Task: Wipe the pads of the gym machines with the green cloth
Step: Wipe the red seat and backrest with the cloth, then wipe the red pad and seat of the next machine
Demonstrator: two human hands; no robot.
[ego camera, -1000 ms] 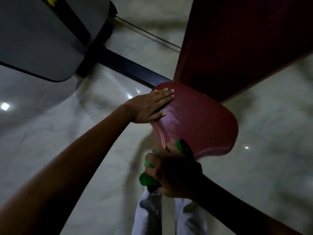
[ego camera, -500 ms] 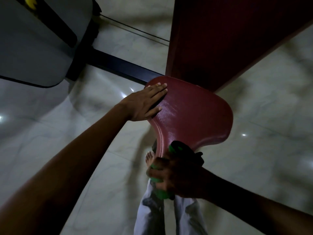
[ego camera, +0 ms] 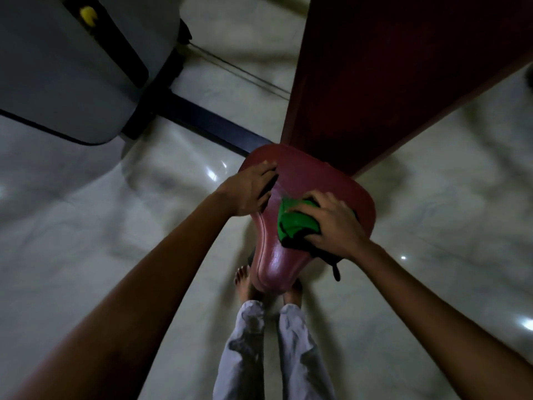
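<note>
Standing over the red seat pad (ego camera: 314, 180), the person has both arms stretched down to it; the right hand (ego camera: 331, 223) lies on top of the green cloth (ego camera: 294, 223), fingers spread and curved over the bunched fabric, pressing it against the upper face of the pad; the thumb curls in at the near edge of the cloth, where a dark strip of material (ego camera: 336, 269) hangs out below the wrist and dangles off the pad's side. The left hand (ego camera: 249, 192) rests on the pad's far left edge, fingers straight and close together, flat on the surface, holding nothing; it sits just beside the cloth without touching it. The pad narrows toward the person, and its near tip (ego camera: 274, 272) shines a little where light catches it. Behind the pad rises a long dark red back pad (ego camera: 389, 70), tilted up and away; a dark metal bar (ego camera: 207, 122) runs along the floor from it toward a grey machine housing (ego camera: 66, 70) at the upper left, which carries a small yellow knob (ego camera: 86, 15). Below the pad's tip two bare feet (ego camera: 245, 284) stand on the pale glossy floor (ego camera: 86, 226), with light grey trouser legs (ego camera: 245, 350) above them; small bright reflections dot the tiles.
</note>
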